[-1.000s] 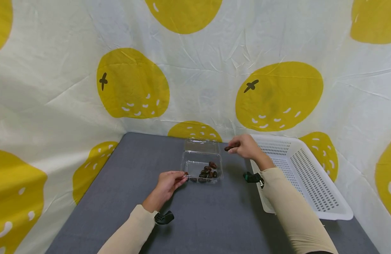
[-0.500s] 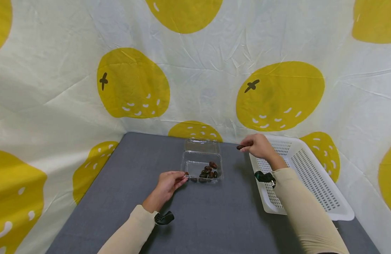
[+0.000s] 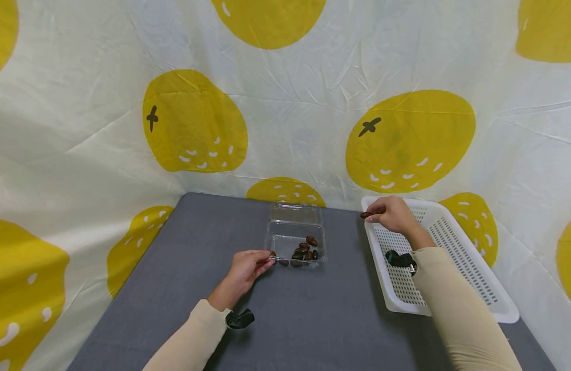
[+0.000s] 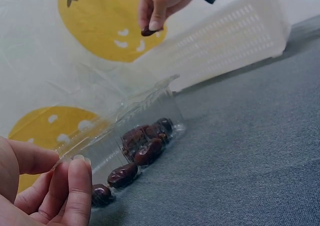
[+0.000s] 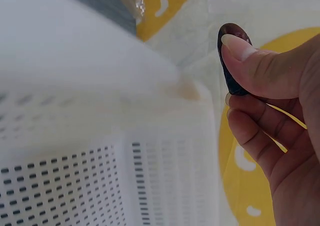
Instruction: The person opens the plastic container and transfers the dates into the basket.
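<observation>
Between thumb and fingers my right hand [image 3: 393, 214] pinches a dark brown date [image 5: 232, 59], held above the far left corner of a white perforated basket [image 3: 489, 306]. My left hand [image 3: 243, 268] pinches the near left rim of a clear plastic clamshell box [image 4: 115, 116] whose lid stands raised at the back. Several shiny dates [image 4: 149, 151] lie in the box, mostly toward its right side in the head view. In the left wrist view, one date [image 4: 101, 195] is partly hidden behind my left fingers.
A dark grey table [image 3: 313, 319] carries the box and, on its right, the basket. White cloth [image 3: 304, 139] printed with large yellow fruit hangs behind and at both sides. Black straps with small devices [image 3: 240, 319] sit on both wrists.
My right hand has moved rightward with the date, from beside the clamshell box to over the basket's far left corner. My left hand has stayed at the box rim.
</observation>
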### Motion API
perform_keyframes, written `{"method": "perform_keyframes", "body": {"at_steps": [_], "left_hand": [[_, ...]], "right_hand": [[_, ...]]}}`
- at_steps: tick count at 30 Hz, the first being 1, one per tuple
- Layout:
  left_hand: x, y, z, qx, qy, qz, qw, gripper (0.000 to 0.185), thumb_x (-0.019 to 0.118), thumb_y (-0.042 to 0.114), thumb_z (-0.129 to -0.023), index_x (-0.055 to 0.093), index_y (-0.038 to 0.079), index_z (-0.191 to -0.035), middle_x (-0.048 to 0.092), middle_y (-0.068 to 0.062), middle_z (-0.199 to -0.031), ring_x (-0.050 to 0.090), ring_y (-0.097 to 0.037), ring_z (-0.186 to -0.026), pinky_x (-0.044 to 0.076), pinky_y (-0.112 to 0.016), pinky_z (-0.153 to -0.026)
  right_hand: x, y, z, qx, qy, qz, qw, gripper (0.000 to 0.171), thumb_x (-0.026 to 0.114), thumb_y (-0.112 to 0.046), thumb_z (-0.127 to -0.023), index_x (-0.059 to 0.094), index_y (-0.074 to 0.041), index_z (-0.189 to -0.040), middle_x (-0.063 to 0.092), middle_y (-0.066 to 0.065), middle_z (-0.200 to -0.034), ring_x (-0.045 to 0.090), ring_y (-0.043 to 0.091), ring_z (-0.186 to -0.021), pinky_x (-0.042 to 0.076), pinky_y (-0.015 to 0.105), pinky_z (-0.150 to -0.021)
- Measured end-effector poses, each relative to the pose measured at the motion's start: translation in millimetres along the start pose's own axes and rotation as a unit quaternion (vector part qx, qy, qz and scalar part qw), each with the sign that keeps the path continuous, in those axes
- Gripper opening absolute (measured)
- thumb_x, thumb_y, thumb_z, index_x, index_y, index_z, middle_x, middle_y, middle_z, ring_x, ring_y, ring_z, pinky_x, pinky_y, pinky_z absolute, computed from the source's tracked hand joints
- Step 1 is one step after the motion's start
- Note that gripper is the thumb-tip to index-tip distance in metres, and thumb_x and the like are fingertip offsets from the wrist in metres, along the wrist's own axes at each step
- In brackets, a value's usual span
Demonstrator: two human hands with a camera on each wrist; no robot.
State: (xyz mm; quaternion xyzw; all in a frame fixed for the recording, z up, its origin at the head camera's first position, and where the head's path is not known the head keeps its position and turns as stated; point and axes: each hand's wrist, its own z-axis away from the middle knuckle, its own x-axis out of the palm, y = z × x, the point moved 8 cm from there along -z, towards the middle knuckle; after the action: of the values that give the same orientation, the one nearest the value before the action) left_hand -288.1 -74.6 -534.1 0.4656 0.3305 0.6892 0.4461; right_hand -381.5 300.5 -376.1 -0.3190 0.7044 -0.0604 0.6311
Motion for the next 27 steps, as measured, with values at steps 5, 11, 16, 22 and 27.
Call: {"method": "perform_keyframes", "body": {"at_steps": [5,11,16,22,27], "left_hand": [[-1.5,-0.9,1.0,0.006,-0.004,0.000,1.0000,0.023,0.069,-0.004,-0.095,0.067,-0.016,-0.114,0.074,-0.009,-0.086,0.073,-0.014,-0.075,0.065,-0.024,-0.073],[-3.5,-2.0,-1.4,0.004,-0.006,-0.001,1.0000,0.022,0.070,-0.003,-0.095,0.069,-0.015,-0.114,0.074,-0.010,-0.087,0.073,-0.013,-0.076,0.065,-0.024,-0.072],[-4.6,-2.2,-3.5,0.005,-0.011,-0.006,0.9999,0.026,0.069,-0.002,-0.096,0.067,-0.016,-0.117,0.075,-0.012,-0.090,0.073,-0.013,-0.077,0.065,-0.024,-0.073],[-7.5,-5.2,-3.0,0.002,-0.011,-0.009,0.9999,0.025,0.069,-0.002,-0.096,0.067,-0.015,-0.117,0.075,-0.013,-0.092,0.073,-0.013,-0.077,0.065,-0.024,-0.073],[-10.5,-7.7,-1.9,0.000,-0.012,-0.012,0.9999,0.022,0.069,-0.002,-0.096,0.068,-0.014,-0.115,0.074,-0.013,-0.092,0.073,-0.013,-0.077,0.065,-0.025,-0.074]], "right_hand": [[-5.7,8.9,7.0,-0.002,0.012,0.008,1.000,0.012,0.083,-0.007,-0.085,0.081,-0.001,-0.095,0.080,0.017,-0.092,0.073,0.024,-0.079,0.056,0.029,-0.070],[-9.4,26.0,16.5,0.020,0.011,0.008,1.000,0.017,0.081,-0.009,-0.089,0.080,0.000,-0.103,0.079,0.019,-0.097,0.072,0.026,-0.085,0.058,0.032,-0.073],[-11.7,34.9,23.7,0.033,0.015,0.016,0.999,0.021,0.082,-0.012,-0.089,0.079,0.002,-0.105,0.079,0.019,-0.096,0.069,0.022,-0.081,0.056,0.030,-0.071],[-10.5,44.8,32.3,0.042,0.019,0.020,0.999,0.024,0.082,-0.011,-0.089,0.077,0.005,-0.105,0.078,0.020,-0.094,0.066,0.020,-0.078,0.055,0.028,-0.069],[-7.0,55.1,39.6,0.058,0.016,0.018,0.998,0.024,0.082,-0.013,-0.089,0.077,0.004,-0.106,0.078,0.021,-0.096,0.067,0.022,-0.080,0.055,0.027,-0.070]]}}
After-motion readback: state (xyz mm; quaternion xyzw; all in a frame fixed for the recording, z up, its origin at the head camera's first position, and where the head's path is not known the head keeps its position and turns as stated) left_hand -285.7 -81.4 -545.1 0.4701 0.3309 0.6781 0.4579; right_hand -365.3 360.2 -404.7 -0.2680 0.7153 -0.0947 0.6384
